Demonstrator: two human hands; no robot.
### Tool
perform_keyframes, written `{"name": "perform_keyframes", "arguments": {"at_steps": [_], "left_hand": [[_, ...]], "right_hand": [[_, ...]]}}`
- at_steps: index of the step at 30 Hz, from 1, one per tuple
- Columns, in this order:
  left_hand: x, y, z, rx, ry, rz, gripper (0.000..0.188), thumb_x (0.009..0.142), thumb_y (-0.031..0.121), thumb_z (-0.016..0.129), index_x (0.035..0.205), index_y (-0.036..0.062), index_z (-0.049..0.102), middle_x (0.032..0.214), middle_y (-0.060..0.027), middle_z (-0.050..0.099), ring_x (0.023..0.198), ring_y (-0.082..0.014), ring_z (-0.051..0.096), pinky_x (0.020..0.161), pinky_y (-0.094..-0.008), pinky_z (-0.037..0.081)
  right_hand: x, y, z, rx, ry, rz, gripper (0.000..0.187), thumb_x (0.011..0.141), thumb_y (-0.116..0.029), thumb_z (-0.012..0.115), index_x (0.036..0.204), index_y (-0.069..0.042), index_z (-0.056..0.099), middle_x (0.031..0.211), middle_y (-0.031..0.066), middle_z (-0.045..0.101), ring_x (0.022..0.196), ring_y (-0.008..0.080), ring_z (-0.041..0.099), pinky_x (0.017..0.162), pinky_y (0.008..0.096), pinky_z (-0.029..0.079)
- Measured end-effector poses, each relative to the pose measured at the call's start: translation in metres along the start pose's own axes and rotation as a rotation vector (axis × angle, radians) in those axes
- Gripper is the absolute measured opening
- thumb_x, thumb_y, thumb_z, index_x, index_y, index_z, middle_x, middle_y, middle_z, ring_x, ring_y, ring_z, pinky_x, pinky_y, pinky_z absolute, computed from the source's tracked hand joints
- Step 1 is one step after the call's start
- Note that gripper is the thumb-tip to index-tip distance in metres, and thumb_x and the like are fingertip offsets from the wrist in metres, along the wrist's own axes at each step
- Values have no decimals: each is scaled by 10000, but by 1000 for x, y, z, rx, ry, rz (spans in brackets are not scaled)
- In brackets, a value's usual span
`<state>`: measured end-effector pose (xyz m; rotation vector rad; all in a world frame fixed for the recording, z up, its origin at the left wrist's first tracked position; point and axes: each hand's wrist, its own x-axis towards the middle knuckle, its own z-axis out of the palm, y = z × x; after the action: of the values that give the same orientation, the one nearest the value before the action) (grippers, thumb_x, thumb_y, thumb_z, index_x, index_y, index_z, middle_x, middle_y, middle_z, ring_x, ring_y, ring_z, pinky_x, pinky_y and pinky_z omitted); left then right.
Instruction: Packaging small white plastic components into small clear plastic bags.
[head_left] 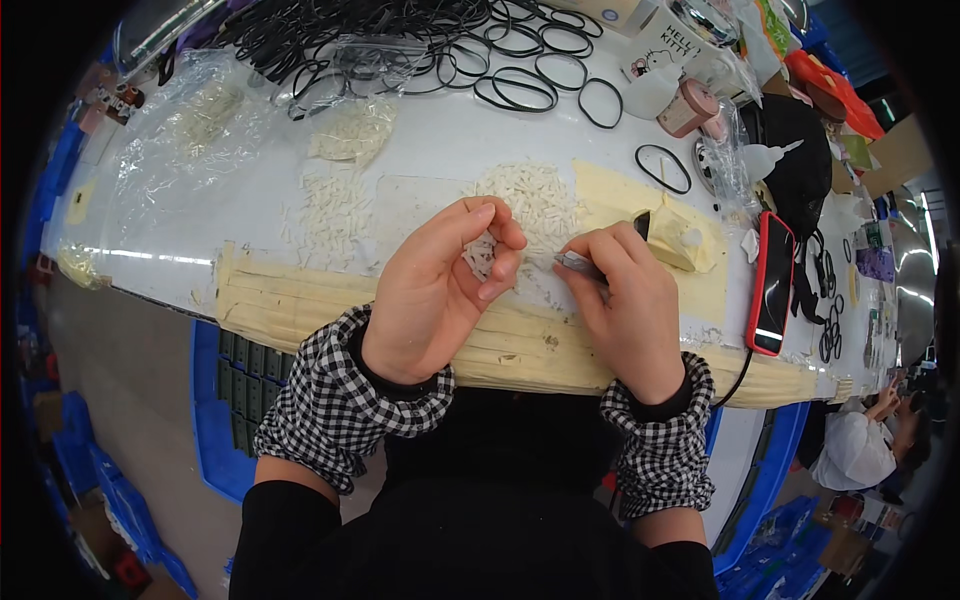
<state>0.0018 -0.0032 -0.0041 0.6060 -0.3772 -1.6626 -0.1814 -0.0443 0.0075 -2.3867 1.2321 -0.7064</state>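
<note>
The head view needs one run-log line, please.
left hand: cupped; right hand: pinching small grey object; white pieces: loose on table

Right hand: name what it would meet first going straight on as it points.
The right hand would probably meet the pile of small white pieces first, though its height above them is unclear.

A workshop: beyond the left hand [425, 300], black bands [330, 40] and white pieces [530, 200] lay heaped on a taped bench [270, 305]; below and left of the hand, a crate [205, 430] held dark parts [250, 390]; far right was a co-worker [852, 452].
</note>
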Motion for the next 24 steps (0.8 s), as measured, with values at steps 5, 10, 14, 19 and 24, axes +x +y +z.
{"name": "perform_keyframes", "arguments": {"at_steps": [5,10,14,19,24], "left_hand": [[0,0,3,108,3,8,178,980,186,456,1003,21,519,901,-36,530,704,-87,428,596,-202,346],[-3,-3,10,273,8,-39,175,973,169,512,1037,13,556,847,17,530,690,-44,415,588,-177,325],[-3,-1,9,256,4,-32,173,960,146,538,1067,11,561,823,25,527,684,-39,414,585,-171,321],[-2,-2,8,222,40,-15,178,960,153,540,1065,11,561,825,25,519,684,-42,412,586,-170,320],[-2,-3,9,263,9,-33,170,953,143,554,1063,14,564,813,30,519,684,-40,403,594,-168,324]], "right_hand": [[-1,2,4,-49,10,-26,161,763,-25,646,894,-56,557,828,83,531,662,282,579,565,361,456],[1,-5,-4,108,83,1,173,762,7,633,909,-31,549,847,105,535,679,293,580,576,364,460],[3,-4,-9,83,45,41,182,763,-3,642,917,-30,550,844,104,543,696,291,582,582,365,462],[2,-1,0,-40,-22,10,158,778,-40,649,906,-39,556,828,101,546,703,295,583,588,373,461],[2,-4,-2,32,49,38,137,794,-45,659,886,-32,559,810,97,542,690,278,572,585,346,453]]}}
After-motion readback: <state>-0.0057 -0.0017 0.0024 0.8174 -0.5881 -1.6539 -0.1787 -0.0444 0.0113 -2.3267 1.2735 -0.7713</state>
